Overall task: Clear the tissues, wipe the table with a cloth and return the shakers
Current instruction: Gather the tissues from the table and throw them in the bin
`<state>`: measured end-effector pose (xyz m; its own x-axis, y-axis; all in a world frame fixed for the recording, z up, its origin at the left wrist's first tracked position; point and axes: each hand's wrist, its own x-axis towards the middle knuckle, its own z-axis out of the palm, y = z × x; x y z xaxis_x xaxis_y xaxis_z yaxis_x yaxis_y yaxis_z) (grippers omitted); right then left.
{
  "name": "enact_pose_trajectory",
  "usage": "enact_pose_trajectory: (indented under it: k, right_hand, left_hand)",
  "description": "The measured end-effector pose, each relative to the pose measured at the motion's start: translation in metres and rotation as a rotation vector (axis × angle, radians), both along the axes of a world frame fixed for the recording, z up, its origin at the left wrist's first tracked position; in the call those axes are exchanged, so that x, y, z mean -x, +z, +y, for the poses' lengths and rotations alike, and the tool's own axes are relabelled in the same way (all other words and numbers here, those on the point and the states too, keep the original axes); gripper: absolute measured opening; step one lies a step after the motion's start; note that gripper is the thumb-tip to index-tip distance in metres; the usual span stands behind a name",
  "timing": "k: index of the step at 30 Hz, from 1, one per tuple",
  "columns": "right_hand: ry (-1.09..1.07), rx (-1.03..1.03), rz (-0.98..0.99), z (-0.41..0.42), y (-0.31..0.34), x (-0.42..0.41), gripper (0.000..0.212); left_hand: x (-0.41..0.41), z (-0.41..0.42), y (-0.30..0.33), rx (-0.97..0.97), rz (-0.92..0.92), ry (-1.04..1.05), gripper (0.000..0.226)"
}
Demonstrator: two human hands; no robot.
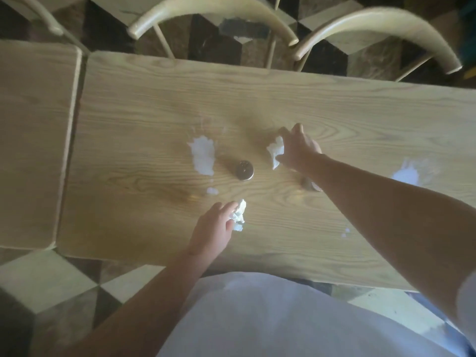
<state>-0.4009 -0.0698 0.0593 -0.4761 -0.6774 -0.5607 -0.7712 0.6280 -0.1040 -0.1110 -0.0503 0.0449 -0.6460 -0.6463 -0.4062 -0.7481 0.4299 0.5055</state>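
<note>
Two crumpled tissues are only now being gathered, the left hand [211,228] closing on one [239,215] near the surface [360,106] edge, the right hand [298,148] gripping another [276,153], while white spills [203,155] remain unwiped and a shaker [244,170] stands mid-surface.

Wooden table [257,99], curved chairs [213,11], checkered floor [51,284].

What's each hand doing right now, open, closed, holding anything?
Left hand: open, fingertips touching a crumpled tissue on the table, not yet gripped.
Right hand: closing on another tissue; a full grip cannot be told.
</note>
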Motion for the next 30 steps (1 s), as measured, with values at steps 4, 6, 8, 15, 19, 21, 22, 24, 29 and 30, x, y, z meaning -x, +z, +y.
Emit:
enact_pose_trajectory:
  k: [4,6,8,15,19,21,22,24,29,30]
  right_hand:
    - [-0.035,-0.014,-0.045,0.002,-0.012,-0.024,0.035]
    - [-0.09,-0.001,-0.07,0.015,-0.015,-0.041,0.027]
    - [-0.146,-0.008,-0.099,0.04,-0.018,-0.064,0.027]
    - [-0.702,0.056,-0.15,0.183,-0.017,-0.149,0.023]
    - [-1.05,0.081,-0.167,0.282,-0.011,-0.198,0.013]
    - [-1.207,0.113,-0.157,0.322,-0.007,-0.217,0.023]
    - [-1.286,0.134,-0.158,0.338,-0.007,-0.222,0.026]
    - [-1.39,0.175,-0.177,0.363,-0.007,-0.227,0.027]
    - [-1.431,0.287,-0.191,0.405,0.009,-0.234,0.023]
    - [-1.414,0.29,-0.169,0.409,0.009,-0.236,0.021]
  left_hand:
    - [-0.017,-0.006,0.002,-0.002,0.038,0.05,0.031]
    - [-0.025,-0.008,0.001,-0.054,0.028,0.06,0.023]
    - [-0.03,-0.009,0.0,-0.086,0.018,0.04,0.023]
    - [-0.03,0.004,-0.001,-0.187,-0.015,-0.193,0.035]
    - [-0.015,0.022,0.004,-0.237,-0.118,-0.362,0.037]
    - [-0.011,0.035,-0.001,-0.23,-0.115,-0.413,0.036]
    - [-0.008,0.042,-0.003,-0.218,-0.114,-0.433,0.036]
    - [0.0,0.06,-0.005,-0.168,-0.116,-0.476,0.034]
    - [0.027,0.125,0.002,-0.005,-0.099,-0.652,0.025]
    - [0.031,0.133,0.001,0.015,-0.104,-0.675,0.026]
